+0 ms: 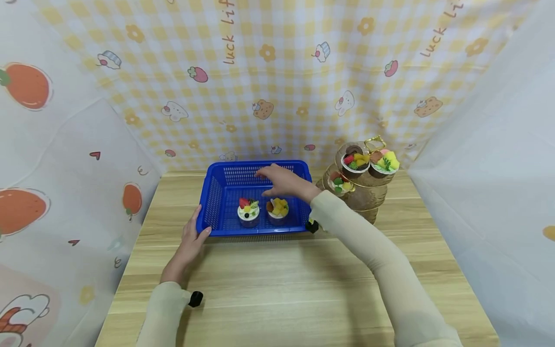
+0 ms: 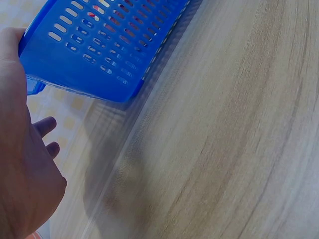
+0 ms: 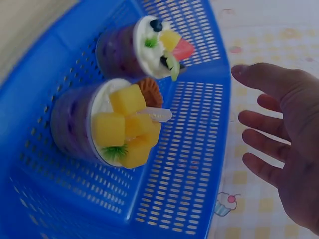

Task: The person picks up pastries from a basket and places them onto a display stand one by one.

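A blue plastic basket (image 1: 236, 234) with slotted walls stands at the back of the wooden table. My left hand (image 1: 191, 238) holds its front left corner, thumb at the rim and the other fingers along the outer side. Inside the basket, toward its front, two toy dessert cups sit side by side. The left dessert cup (image 1: 248, 214) is topped with white cream, strawberry and a blueberry; the right dessert cup (image 3: 112, 129) carries yellow mango cubes and a brown biscuit. Over the basket, above and behind the mango cup, my right hand (image 1: 284, 180) hovers with spread fingers and holds nothing.
To the right of the basket stands a tiered amber dessert stand (image 1: 368, 195) with a gold handle (image 1: 375, 143). Two fruit-topped cups rest on its upper tier, and another dessert cup (image 1: 339, 183) sits lower. A checked curtain (image 1: 260, 96) hangs behind the table (image 1: 260, 299).
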The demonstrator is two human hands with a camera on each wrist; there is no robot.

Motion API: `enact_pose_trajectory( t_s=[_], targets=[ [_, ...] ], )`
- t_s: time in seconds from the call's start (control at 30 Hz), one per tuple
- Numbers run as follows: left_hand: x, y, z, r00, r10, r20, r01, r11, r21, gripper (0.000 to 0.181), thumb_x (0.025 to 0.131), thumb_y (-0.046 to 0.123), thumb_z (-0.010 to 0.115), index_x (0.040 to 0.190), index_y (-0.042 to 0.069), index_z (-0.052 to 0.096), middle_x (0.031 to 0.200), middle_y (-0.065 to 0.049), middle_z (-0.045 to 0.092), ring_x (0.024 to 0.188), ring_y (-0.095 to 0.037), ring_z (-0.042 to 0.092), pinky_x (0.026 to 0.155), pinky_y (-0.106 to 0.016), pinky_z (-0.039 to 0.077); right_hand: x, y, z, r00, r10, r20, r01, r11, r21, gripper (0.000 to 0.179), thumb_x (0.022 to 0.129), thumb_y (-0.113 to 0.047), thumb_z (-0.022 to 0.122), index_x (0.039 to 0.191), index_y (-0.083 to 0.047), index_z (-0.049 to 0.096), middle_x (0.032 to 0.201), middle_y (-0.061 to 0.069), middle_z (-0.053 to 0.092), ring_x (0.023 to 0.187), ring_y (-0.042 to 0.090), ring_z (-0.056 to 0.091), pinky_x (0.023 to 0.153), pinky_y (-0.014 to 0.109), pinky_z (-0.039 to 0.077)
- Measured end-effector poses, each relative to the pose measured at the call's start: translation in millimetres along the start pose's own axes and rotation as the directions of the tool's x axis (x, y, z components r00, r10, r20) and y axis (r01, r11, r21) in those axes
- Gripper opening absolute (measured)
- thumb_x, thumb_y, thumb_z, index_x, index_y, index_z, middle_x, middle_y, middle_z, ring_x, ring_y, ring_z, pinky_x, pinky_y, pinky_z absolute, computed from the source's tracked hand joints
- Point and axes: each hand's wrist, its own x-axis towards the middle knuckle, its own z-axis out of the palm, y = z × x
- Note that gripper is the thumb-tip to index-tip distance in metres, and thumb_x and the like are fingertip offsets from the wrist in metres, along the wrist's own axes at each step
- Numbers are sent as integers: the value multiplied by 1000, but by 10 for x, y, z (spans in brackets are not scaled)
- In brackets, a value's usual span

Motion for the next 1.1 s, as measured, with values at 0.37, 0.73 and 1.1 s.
enact_pose_trajectory(
  t_s=[0.37,0.73,1.1],
  targets=[
    [12,-2,1,1000,11,-6,-11,1000,-8,74,104,36,45,159,35,-4,167,-18,4,149,-50,3,110,-78,11,381,-150,176,967,-72,243,115,979,-166,77,81,-38,81,148,-25,45,153,-2,47,141,22,41,121,44,31],
    [11,-7,-8,1000,3,-9,-3,1000,0,74,104,37,45,159,37,-4,168,-15,4,150,-49,4,112,-76,11,587,-240,454,934,-19,358,118,959,-257,83,72,-44,86,140,-23,44,131,-2,55,116,17,51,100,37,49],
    [-3,-20,-2,1000,-4,-18,4,1000,9,74,103,39,45,159,34,-4,167,-18,6,149,-50,5,112,-76,11,660,-258,529,908,19,418,117,947,-298,73,71,-41,88,129,-20,48,122,-2,60,111,17,55,96,35,50]
  ],
)
